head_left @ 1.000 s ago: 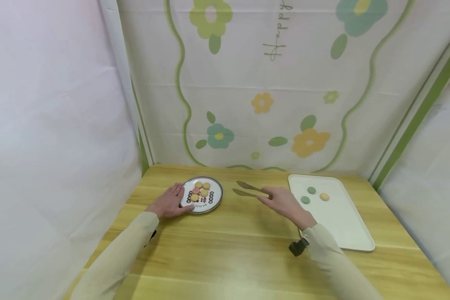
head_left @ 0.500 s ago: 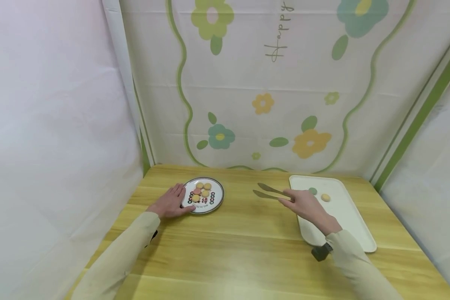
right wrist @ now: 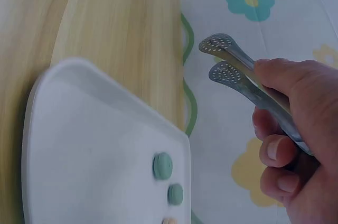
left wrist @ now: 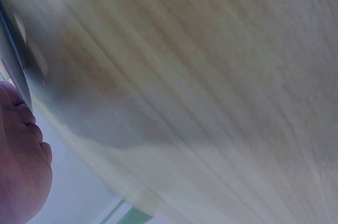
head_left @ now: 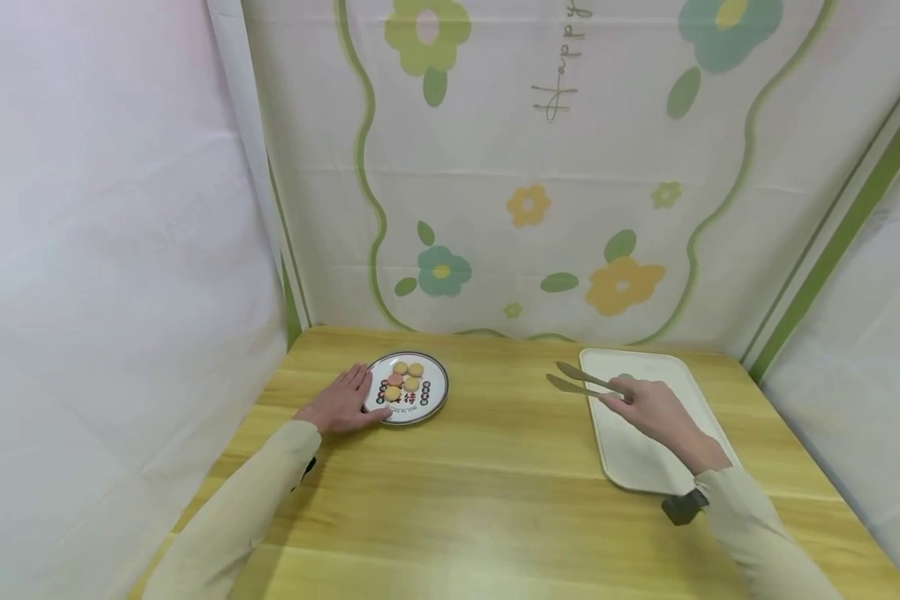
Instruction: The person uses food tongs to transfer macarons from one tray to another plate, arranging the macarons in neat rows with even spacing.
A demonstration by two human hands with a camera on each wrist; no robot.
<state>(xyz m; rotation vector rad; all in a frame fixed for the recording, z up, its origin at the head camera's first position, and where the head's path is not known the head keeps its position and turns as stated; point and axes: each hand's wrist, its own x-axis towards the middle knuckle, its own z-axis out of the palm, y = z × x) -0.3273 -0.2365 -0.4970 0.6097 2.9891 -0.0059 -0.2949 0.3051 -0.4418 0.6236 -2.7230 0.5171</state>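
In our right hand point(right wrist: 319, 123) we hold metal tongs point(right wrist: 262, 99), their perforated tips point(right wrist: 227, 72) slightly apart. On the wooden worktop point(right wrist: 127, 34) we see a white tray point(right wrist: 90, 145) bearing two green macarons point(right wrist: 163, 166) and part of a beige one point(right wrist: 169, 221); flowered cloth point(right wrist: 219, 123) shows behind the tongs.

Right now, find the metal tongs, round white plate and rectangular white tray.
Metal tongs point(right wrist: 264, 100), right wrist view: lower arm.
Round white plate point(head_left: 440, 385), head view: right rim.
Rectangular white tray point(head_left: 633, 450), head view: bare floor.

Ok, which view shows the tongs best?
The right wrist view: it shows the metal tongs close up in the right hand, both perforated tips apart. The head view shows them smaller, without visible perforations; the left wrist view doesn't show them.
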